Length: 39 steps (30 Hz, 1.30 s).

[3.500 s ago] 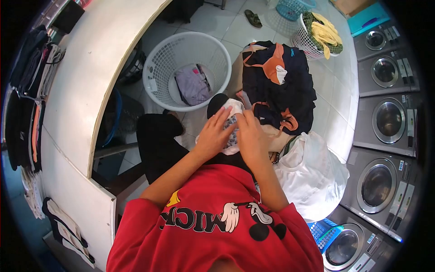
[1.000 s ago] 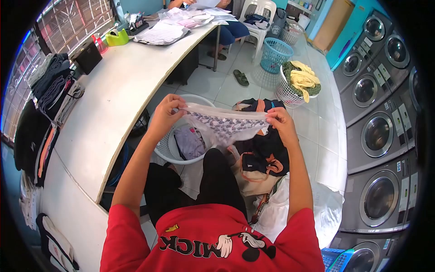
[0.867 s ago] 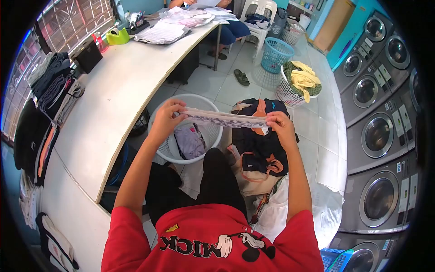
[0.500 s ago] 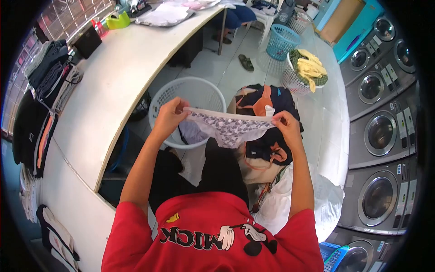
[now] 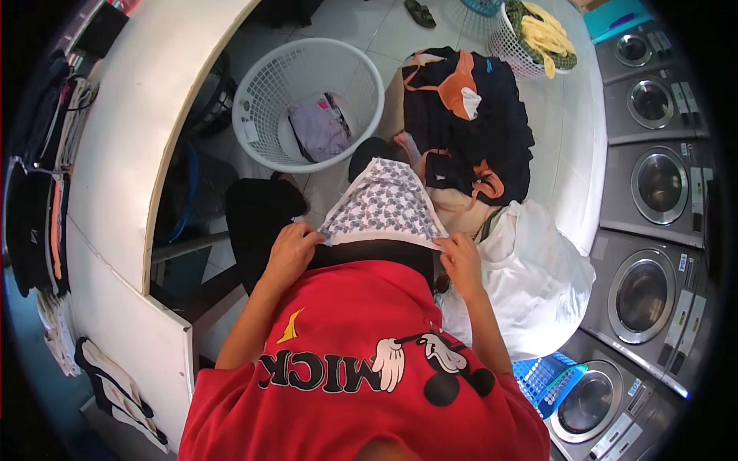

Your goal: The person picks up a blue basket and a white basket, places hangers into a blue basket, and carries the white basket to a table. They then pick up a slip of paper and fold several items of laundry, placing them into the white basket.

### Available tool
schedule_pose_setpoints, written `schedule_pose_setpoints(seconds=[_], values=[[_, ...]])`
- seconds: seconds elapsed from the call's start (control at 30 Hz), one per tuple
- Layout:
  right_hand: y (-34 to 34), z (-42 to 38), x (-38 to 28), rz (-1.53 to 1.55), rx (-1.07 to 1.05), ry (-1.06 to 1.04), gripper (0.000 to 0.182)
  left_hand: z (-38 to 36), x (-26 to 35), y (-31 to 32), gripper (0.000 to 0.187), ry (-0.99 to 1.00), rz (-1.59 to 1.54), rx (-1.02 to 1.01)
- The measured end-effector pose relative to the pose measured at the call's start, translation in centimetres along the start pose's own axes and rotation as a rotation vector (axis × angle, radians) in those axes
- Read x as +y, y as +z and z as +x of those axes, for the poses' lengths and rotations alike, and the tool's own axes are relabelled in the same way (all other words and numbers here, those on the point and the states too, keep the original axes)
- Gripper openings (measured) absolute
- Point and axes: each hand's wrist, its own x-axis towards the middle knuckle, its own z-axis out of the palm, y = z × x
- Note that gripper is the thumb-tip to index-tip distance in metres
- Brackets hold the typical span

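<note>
A pair of white panties with a grey-purple floral print lies spread over my lap, its waistband toward me. My left hand pinches the left end of the waistband, and my right hand pinches the right end. Beyond it stands a white laundry basket with a folded lilac garment at its bottom. To the right is a pile of dark clothes with an orange bra on top. A white plastic bag sits beside my right forearm.
A white table curves along my left, with stacked dark clothes at its far side. Front-loading washing machines line the right. A basket holding yellow cloth stands at the back right, and a blue basket is low on the right.
Both hands have drawn the panties down and toward my body, from stretched out in the air to laid over my lap. The view has tilted downward.
</note>
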Motion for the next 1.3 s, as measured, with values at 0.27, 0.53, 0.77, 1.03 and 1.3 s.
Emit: schedule_pose_setpoints(seconds=[0.27, 0.53, 0.77, 1.03, 1.3], values=[[3.4, 2.0, 1.2, 0.822, 0.29, 0.15, 0.009, 1.4, -1.6, 1.2, 0.007, -0.32, -0.928, 0.1], [6.4, 6.3, 1.3, 1.304, 0.597, 0.433, 0.012, 4.3, -2.8, 4.0, 0.009, -0.538, -1.376, 0.371], [5.5, 6.7, 2.6, 0.926, 0.635, 0.54, 0.022, 4.6, -2.8, 4.4, 0.009, -0.637, -1.305, 0.494], [7.6, 5.4, 4.4, 0.609, 0.195, 0.589, 0.017, 3.0, -4.8, 6.7, 0.013, -0.715, -0.873, 0.124], [3.1, 7.4, -2.8, 0.324, 0.166, -0.33, 0.028, 10.3, 1.3, 3.4, 0.024, 0.029, -0.628, -0.149]])
